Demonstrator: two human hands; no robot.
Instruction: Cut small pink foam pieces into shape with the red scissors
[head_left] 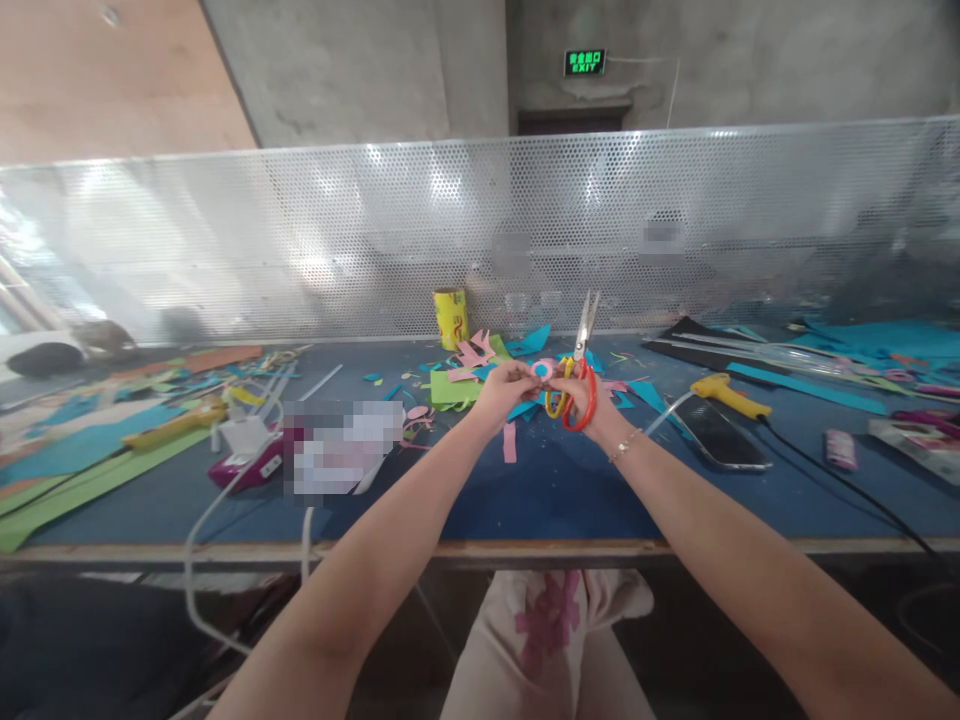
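Over the middle of the blue table, my left hand (504, 393) is closed, its fingertips pinching a small pink ring piece with a blue centre (541, 370). The fingers of my right hand (601, 412) reach the piece's other side. Hooked on that same hand is a pair of scissors (582, 345) with red and yellow handles, its blades pointing up and slightly parted. Pink scraps (476, 350), green sheet scraps (450, 390) and blue pieces (529, 340) lie around and behind my hands. A pink strip (510, 442) lies just below them.
A yellow can-shaped container (451, 318) stands by the perforated metal screen (360, 240). On the right are a yellow glue gun (729, 395) with a black cord and a dark phone (720, 435). Leftward sit a purple power strip (251, 460), another glue gun (172, 425) and coloured sheets (112, 440).
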